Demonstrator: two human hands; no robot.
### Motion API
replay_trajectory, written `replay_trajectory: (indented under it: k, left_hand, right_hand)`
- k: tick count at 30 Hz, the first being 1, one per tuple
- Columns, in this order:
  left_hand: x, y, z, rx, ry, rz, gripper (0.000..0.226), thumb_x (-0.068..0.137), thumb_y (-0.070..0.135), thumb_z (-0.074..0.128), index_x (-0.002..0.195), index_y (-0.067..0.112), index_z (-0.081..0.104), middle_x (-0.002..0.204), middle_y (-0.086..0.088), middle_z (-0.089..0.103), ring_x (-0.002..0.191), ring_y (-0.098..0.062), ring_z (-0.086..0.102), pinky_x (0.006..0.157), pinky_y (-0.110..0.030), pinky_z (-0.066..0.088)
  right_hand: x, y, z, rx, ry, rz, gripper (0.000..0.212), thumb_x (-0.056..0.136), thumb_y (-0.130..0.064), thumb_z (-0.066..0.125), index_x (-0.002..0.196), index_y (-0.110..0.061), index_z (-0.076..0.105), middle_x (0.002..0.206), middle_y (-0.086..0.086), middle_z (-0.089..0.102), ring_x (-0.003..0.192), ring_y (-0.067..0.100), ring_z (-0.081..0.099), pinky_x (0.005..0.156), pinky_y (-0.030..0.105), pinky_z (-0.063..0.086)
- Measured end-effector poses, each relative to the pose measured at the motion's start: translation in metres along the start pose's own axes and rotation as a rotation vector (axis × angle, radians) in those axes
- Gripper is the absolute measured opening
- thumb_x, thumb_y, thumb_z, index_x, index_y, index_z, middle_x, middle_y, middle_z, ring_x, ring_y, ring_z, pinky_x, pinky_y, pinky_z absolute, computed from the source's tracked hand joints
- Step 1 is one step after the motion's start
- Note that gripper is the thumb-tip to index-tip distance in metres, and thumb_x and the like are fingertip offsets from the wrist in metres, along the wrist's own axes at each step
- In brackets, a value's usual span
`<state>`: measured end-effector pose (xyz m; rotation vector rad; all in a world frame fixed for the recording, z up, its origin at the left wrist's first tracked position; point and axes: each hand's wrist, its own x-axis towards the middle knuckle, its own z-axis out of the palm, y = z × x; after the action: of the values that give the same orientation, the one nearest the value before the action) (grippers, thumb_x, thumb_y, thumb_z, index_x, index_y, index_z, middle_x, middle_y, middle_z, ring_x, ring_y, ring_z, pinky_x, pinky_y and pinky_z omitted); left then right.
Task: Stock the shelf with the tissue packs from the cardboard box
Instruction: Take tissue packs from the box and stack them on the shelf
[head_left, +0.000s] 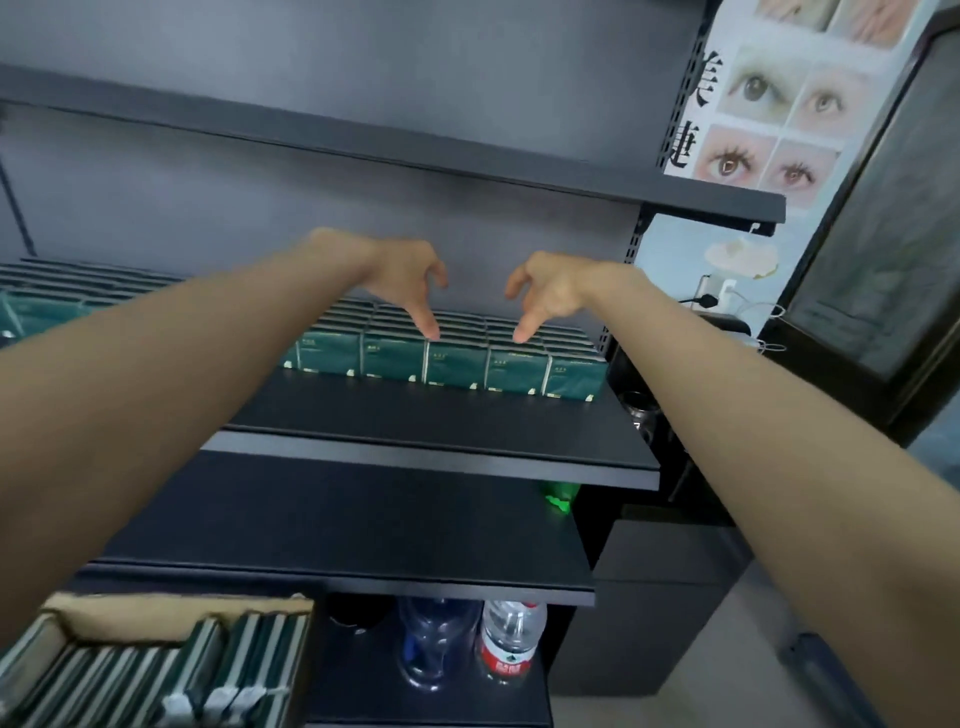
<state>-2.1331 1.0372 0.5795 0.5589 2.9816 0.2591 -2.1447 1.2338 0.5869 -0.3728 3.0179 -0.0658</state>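
Dark green tissue packs (457, 364) lined the rear edge of the black metal shelf (415, 415) against a grey panel (234, 208), empty, loose-fingered left hand (408, 278) and right hand (550, 291) touching their tops.

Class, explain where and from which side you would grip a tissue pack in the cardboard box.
Come from above: the tissue packs stand on edge, packed in the cardboard box, so only their narrow tops show. Pinch one across its top.
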Motion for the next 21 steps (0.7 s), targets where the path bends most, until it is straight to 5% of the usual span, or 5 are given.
replay_trajectory:
  k: [11,21]
  left_hand:
    - [-0.194,-0.075,-0.052,0.081,0.048,-0.133,0.082,0.070,0.040,0.081,0.140,0.020,0.043,0.123,0.001,0.064,0.114,-0.022,0.056,0.103,-0.037,0.034]
    - [-0.334,-0.251,-0.052,0.091,0.021,-0.217,0.080,0.071,0.039,0.081,0.140,0.021,0.043,0.123,0.000,0.063,0.114,-0.023,0.055,0.104,-0.037,0.037]
  right_hand:
    - [-0.083,-0.187,-0.024,-0.050,0.026,-0.170,0.072,0.067,-0.034,0.085,0.130,-0.019,0.054,0.114,0.002,0.068,0.107,0.022,0.059,0.097,0.034,0.046]
    - [-0.081,-0.399,0.010,0.028,0.055,-0.259,0.068,0.071,-0.030,0.083,0.132,-0.017,0.054,0.129,0.003,0.060,0.116,0.025,0.055,0.091,0.030,0.043]
